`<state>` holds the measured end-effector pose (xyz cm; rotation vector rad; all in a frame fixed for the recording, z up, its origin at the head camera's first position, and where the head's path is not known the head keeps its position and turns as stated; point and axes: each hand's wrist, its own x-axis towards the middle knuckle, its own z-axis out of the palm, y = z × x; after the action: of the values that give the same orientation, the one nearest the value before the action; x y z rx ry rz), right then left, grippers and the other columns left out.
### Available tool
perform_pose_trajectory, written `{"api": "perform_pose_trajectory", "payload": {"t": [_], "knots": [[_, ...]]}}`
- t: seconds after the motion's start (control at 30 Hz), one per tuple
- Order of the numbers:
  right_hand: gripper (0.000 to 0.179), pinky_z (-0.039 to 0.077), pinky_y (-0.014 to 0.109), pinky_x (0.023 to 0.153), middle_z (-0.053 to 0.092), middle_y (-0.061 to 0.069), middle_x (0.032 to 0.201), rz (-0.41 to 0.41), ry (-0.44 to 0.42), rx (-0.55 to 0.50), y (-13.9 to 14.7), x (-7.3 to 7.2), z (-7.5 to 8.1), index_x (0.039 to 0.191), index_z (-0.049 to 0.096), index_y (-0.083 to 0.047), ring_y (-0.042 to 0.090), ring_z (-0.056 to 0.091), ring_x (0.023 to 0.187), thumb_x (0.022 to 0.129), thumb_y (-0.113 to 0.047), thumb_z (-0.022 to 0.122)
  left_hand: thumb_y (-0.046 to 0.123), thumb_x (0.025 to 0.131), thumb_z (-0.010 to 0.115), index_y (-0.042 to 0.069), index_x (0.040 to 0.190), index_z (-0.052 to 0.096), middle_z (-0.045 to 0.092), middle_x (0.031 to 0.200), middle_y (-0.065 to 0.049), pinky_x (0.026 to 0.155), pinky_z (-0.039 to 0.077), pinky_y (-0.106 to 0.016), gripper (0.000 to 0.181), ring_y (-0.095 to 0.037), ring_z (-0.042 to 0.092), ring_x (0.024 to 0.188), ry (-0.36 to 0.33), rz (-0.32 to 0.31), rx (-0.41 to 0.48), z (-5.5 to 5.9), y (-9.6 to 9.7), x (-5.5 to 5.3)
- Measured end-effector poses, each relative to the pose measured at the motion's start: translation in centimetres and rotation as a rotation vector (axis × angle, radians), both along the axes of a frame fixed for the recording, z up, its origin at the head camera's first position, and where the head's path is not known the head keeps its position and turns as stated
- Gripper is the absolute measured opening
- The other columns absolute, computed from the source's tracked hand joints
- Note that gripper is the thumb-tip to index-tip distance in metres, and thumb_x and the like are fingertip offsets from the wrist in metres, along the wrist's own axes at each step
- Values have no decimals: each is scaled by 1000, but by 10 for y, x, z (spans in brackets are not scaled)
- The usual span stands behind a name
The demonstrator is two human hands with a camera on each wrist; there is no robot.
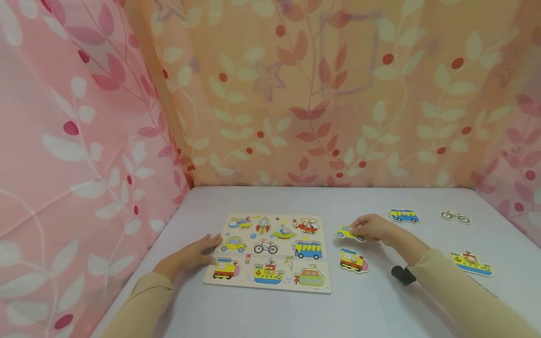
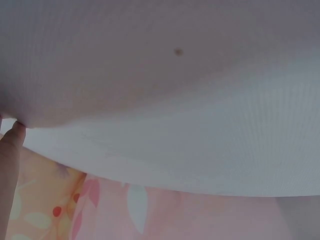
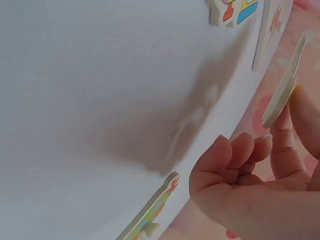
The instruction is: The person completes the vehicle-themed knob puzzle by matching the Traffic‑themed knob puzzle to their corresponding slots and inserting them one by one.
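My right hand [image 1: 377,228] pinches a yellow car puzzle piece [image 1: 347,233] just right of the board. In the right wrist view, this car piece [image 3: 282,100] appears edge-on, raised off the table, between thumb and fingertip, with the other fingers curled in. My left hand [image 1: 195,252] rests with its fingers at the left edge of the wooden puzzle board [image 1: 270,285]. Knobbed pieces such as a helicopter [image 1: 305,226] sit in the board's top row. Its lower rows show pictures of a car, bicycle, bus, train, ship and submarine.
Loose on the white table [image 1: 270,314] lie a train piece [image 1: 353,261] beside the board, a bus piece [image 1: 403,216], a bicycle piece [image 1: 455,216] and a ship piece [image 1: 471,263]. A black device [image 1: 403,275] is at the right wrist. Patterned curtains [image 1: 296,94] surround the table.
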<state>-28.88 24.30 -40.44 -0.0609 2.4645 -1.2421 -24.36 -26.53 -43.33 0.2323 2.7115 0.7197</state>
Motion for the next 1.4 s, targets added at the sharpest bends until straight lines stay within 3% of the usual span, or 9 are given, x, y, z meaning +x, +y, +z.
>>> {"api": "perform_pose_trajectory", "payload": {"t": [0.3,0.73,1.3,1.4], "knots": [[28,42,32,71,63,7,95,20,7,-3,-13,1,6,110,65,1,23,51,86,90,-19,69,32,84,74,15,149,40,22,158,-20,109,15,-67,75,-45,13,144,9,-15,4,1,-1,-1],[26,43,38,79,64,7,95,41,7,-27,-33,3,10,109,65,-1,24,51,90,91,-19,69,31,84,75,16,150,40,22,158,-20,109,16,-67,76,-44,13,144,1,11,-3,3,1,-1],[21,44,37,77,63,6,93,74,15,-57,-57,4,8,104,66,-3,22,54,87,90,-18,70,30,83,75,15,149,40,22,158,-19,110,14,-67,76,-44,12,144,-1,19,18,-3,1,0],[18,43,37,76,63,5,91,79,30,-54,-62,3,7,102,66,-3,22,54,86,91,-17,69,27,84,74,13,149,40,24,157,-18,110,14,-66,75,-43,12,144,12,-5,19,-1,0,1]]}}
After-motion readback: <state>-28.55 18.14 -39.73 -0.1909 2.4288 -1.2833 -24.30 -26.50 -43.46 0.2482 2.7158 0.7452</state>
